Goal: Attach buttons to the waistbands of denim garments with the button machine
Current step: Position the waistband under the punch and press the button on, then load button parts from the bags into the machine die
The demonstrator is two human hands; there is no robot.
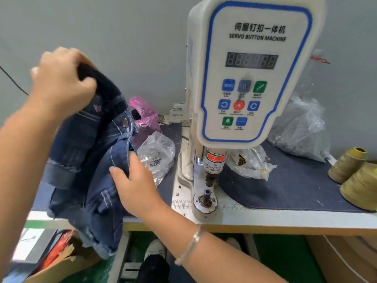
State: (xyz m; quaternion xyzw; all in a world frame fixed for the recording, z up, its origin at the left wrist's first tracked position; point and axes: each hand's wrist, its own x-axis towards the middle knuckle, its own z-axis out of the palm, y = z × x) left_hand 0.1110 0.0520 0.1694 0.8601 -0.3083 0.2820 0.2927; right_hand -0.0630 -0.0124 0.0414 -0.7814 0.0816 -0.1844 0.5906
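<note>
The dark denim garment (91, 160) hangs in the air left of the servo button machine (244, 78), off the edge of the bench (265, 221) and well clear of the lower die post (207, 196). A metal button (124, 120) already shows on its waistband, so the piece is probably finished and on its way aside, though that is a judgement. The left hand (61, 82) is curled tight over the top of the bunched waistband and carries the weight; the right hand (132, 180) pinches a lower fold between thumb and fingers, apparently to gather the loose cloth so it does not drag.

Just behind the garment lie a clear bag of metal parts (157, 156) and a pink plastic bag (144, 113); trailing denim could catch on them. More clear bags (251, 162) sit right of the punch head, and two cones of tan thread (355, 176) stand at the far right. A cardboard box (61, 258) waits below.
</note>
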